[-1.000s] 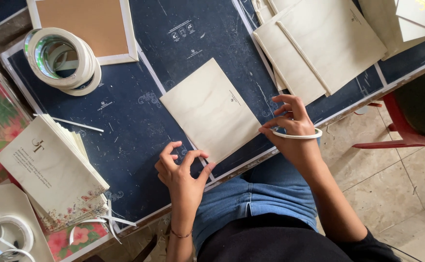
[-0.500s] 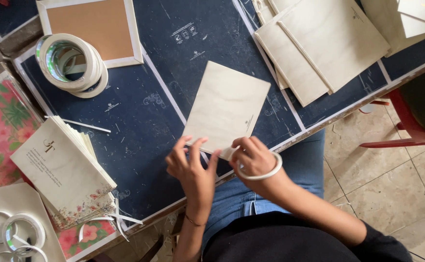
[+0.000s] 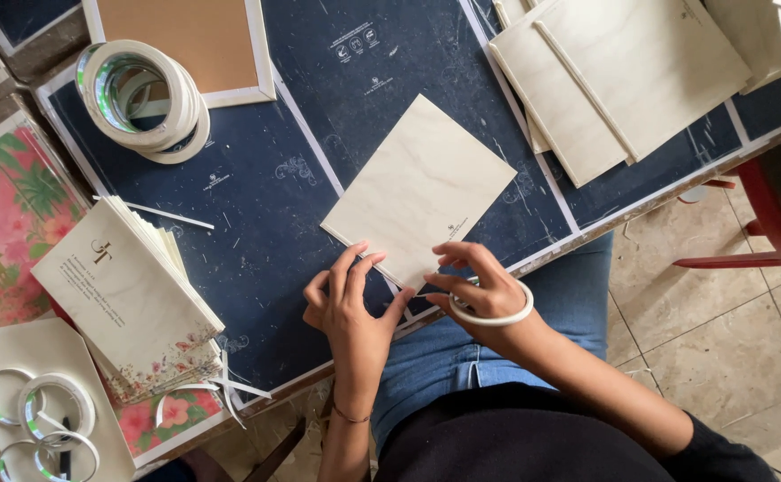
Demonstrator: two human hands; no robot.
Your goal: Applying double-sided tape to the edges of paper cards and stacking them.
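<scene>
Craft workshop; tape rolls (image 3: pixel 140 98), stacked printed cards (image 3: pixel 127 299), blue cutting mat (image 3: pixel 256 205)

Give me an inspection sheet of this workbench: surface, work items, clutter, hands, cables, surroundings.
Surface: dark blue mat covering the table.
Job's things: pale square card lying flat at the near edge; tape ring worn around the right wrist.
Clutter: stacked tape rolls, printed card pile, pale boards, framed brown board, small tape rings, floral paper.
Hands: left hand and right hand both touch the card's near corner.
Cables: nothing seen.
Surroundings: tiled floor, red chair frame.
</scene>
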